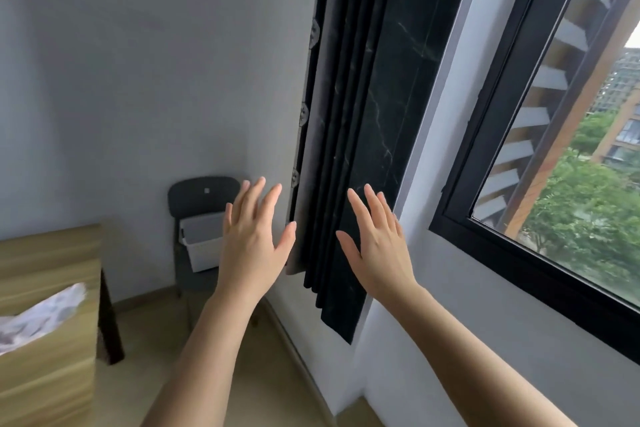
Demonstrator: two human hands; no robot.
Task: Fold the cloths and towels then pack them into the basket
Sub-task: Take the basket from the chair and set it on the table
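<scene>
Before the first fold: left grip [254,236] and right grip [377,243] spread wide and empty, so the next move probably means reaching for the cloth [45,315] on the bench [52,253].

Bare left hand [254,243] and bare right hand [381,250], slim fingers [251,198], bare forearms.

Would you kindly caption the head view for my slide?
Left hand and right hand open before dark folded panels; basket on chair, cloth on table.
</scene>
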